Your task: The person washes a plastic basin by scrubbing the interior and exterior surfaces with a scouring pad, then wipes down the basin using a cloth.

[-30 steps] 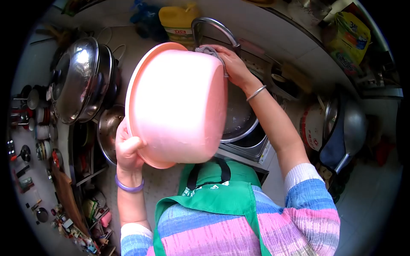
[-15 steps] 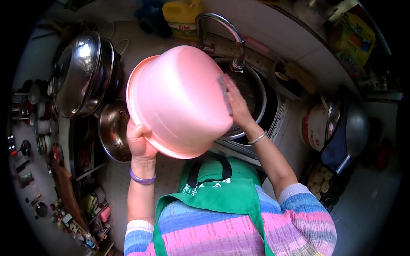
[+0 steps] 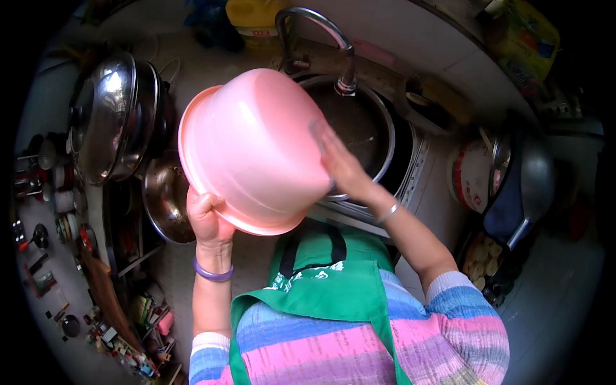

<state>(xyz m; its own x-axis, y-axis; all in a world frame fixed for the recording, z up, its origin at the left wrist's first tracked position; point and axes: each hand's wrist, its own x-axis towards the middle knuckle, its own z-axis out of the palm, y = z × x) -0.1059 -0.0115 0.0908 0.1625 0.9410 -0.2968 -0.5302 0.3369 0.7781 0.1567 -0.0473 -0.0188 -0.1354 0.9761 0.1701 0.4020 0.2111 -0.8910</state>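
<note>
On the left, a big shiny pot (image 3: 106,119) stood near a metal bowl (image 3: 168,199) with brown spots. Next came the left hand (image 3: 210,215). Its thumb lay on the outside of a pink tub (image 3: 256,147), and its fingers looked clamped on the rim, though most of them were hidden. For a good wipe, this hand had to hold tight so the tub would not slip, and the grey cloth (image 3: 316,131) had to press flat and go over every bit.

The tub was up in the air between the two hands. It was tipped, with its rim to the lower left and its bottom to the right. The left fingers were at the low part of the rim. The right hand (image 3: 343,167) lay against the bottom end, with the cloth by its fingertips. It was blurry, so I could not tell if those fingers gripped the cloth. Behind that hand, a bent tap (image 3: 346,61) hung over a round pan (image 3: 366,128).
</note>
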